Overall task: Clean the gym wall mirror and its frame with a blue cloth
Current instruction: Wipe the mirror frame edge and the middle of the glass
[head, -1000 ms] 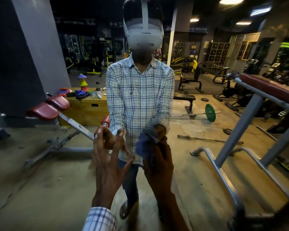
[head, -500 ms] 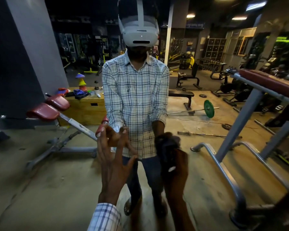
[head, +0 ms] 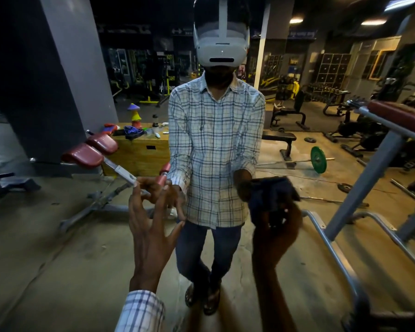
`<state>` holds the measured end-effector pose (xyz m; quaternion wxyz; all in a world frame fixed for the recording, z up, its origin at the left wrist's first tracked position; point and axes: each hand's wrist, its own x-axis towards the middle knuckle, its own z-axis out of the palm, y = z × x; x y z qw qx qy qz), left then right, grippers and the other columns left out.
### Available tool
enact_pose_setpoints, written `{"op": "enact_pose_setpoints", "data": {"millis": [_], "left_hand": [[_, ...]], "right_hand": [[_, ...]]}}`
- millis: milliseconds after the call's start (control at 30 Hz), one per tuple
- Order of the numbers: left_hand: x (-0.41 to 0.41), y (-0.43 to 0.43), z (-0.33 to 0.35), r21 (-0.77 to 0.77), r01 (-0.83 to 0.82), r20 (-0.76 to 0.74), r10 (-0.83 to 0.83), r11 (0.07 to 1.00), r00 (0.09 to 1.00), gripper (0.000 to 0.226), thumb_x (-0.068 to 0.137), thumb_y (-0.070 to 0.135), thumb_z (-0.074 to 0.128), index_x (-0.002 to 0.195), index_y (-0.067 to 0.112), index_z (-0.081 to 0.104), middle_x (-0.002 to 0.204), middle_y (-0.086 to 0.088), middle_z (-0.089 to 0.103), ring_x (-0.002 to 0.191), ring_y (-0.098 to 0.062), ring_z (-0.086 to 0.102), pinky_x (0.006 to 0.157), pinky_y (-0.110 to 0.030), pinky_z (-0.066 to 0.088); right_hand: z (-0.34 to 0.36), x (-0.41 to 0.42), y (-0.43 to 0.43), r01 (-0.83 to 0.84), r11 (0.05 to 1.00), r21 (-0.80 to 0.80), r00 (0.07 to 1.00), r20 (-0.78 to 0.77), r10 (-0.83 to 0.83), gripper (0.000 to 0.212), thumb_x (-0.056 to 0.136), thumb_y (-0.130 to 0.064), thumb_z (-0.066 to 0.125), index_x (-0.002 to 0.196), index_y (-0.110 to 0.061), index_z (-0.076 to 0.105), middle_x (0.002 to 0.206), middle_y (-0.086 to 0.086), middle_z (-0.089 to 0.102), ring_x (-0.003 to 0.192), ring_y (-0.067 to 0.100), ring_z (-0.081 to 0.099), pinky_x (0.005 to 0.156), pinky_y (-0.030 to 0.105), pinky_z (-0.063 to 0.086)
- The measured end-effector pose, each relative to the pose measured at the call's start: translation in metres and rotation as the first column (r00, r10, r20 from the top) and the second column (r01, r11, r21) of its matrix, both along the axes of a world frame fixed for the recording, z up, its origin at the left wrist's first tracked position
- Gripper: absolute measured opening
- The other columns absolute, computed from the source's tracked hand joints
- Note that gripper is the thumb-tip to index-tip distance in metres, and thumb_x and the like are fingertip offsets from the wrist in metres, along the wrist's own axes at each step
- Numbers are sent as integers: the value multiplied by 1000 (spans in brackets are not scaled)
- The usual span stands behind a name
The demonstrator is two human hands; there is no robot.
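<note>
Since 1 s ago, right hand (head: 277, 236) and blue cloth (head: 271, 197) sit further right on mirror (head: 58, 236); left hand (head: 153, 226) barely shifted. I see right fingers curled round bunched cloth, pressing it on glass beside reflected shirt hem. Left hand holds nothing, fingers straight and spread, tips touching glass. Reflection shows red-padded bench (head: 89, 152) at left, 1 green weight plate (head: 318, 159) at right
</note>
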<state>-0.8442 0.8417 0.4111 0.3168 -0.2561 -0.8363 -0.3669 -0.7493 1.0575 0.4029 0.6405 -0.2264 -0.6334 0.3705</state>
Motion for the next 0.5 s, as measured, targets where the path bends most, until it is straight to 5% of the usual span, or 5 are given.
{"op": "enact_pose_setpoints", "data": {"millis": [100, 233, 300, 433, 500], "left_hand": [[-1, 2, -3, 14, -4, 10, 4, 1000, 1000, 106, 74, 27, 92, 161, 24, 33, 172, -15, 1, 156, -39, 19, 111, -65, 41], [-1, -2, -1, 0, -3, -5, 3, 1000, 1000, 106, 72, 26, 94, 160, 27, 35, 172, -14, 0, 156, -38, 18, 114, -62, 40], [-2, -4, 2, 1, -19, -5, 19, 1000, 1000, 106, 71, 26, 94, 159, 28, 36, 172, -16, 2, 155, -39, 18, 114, -61, 40], [-7, -10, 8, -14, -9, -27, 9, 1000, 1000, 104, 71, 31, 93, 159, 20, 39, 171, -18, 2, 156, -40, 17, 115, -61, 38], [-9, -16, 9, -29, -22, -26, 22, 999, 999, 106, 71, 30, 93, 160, 24, 37, 172, -16, 0, 158, -38, 14, 116, -61, 37]], "right_hand": [[23, -12, -10, -79, 996, -33, 995, -66, 76, 43, 89, -10, 76, 126, -19, 56, 116, 11, 59, 107, 12, 60, 85, 24, 51], [46, -14, -62, -398, 886, 236, 912, 207, 354, 40, 92, -24, 62, 131, -19, 63, 138, 6, 54, 124, 10, 54, 105, 35, 49], [71, -5, -36, -248, 912, 327, 968, 55, 244, 36, 88, -28, 58, 123, -26, 61, 126, 2, 58, 112, -1, 54, 102, 33, 50], [110, -18, 3, 35, 974, 225, 972, -234, 19, 11, 98, -21, 61, 109, -20, 60, 104, 6, 63, 99, 13, 62, 91, 48, 53], [109, -42, -14, 23, 984, 174, 981, -193, 11, 19, 103, -22, 58, 119, -14, 59, 107, 11, 64, 108, 11, 61, 96, 32, 49]]}}
